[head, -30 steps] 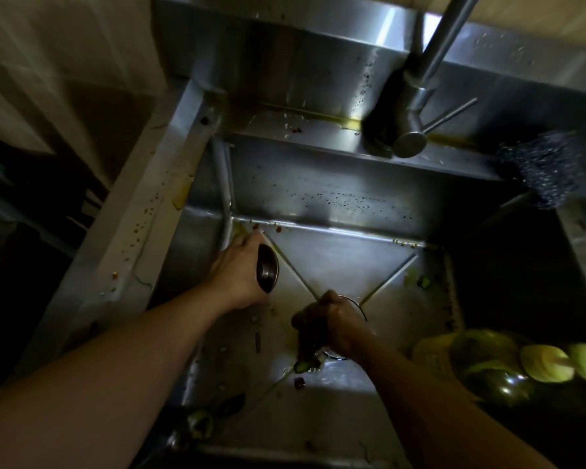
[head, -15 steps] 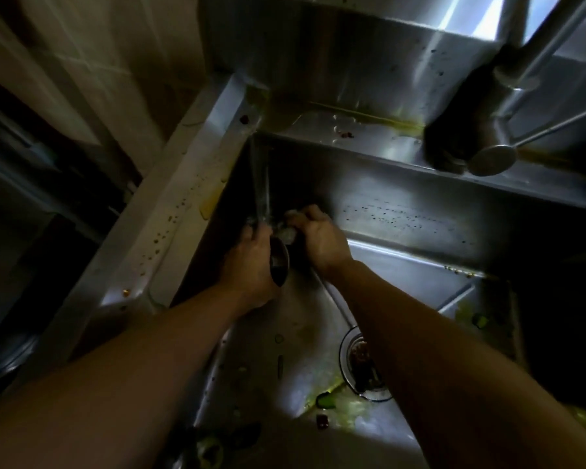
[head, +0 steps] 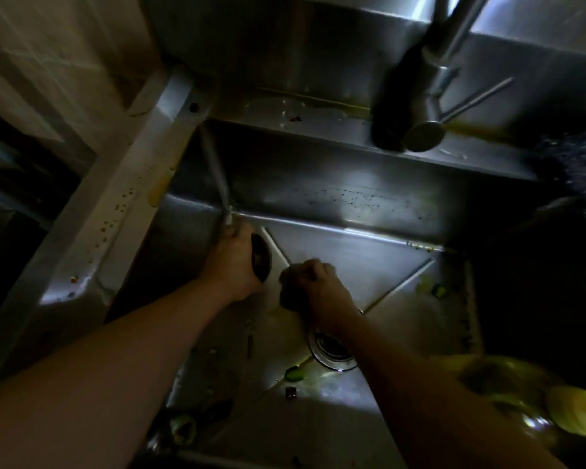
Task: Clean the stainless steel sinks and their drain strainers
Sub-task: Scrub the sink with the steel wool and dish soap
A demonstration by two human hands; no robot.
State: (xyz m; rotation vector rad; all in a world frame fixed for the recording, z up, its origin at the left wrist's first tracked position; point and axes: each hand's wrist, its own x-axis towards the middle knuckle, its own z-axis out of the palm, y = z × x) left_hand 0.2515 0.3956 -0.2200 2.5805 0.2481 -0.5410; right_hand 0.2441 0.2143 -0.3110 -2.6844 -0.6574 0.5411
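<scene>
The stainless steel sink (head: 352,204) fills the view, dimly lit. My left hand (head: 232,265) grips a small round metal drain strainer (head: 261,262) near the basin's back left corner, its mouth turned to the right. My right hand (head: 315,286) hovers just right of it with its fingers curled into a fist; nothing shows inside it. Just below that hand lies the open round drain (head: 332,355), partly covered by my right wrist. Green and dark food scraps (head: 295,374) lie on the sink floor beside the drain.
A steel faucet (head: 416,106) with a thin lever rises from the back ledge. A dark wire scourer (head: 579,167) sits at the right edge. More scraps (head: 438,291) lie at the back right, and a shiny bowl with yellow pieces (head: 521,394) stands lower right.
My right hand has pulled back from the strainer in the back left corner toward the drain. The left hand still holds the strainer in the same spot. The view has swung right.
</scene>
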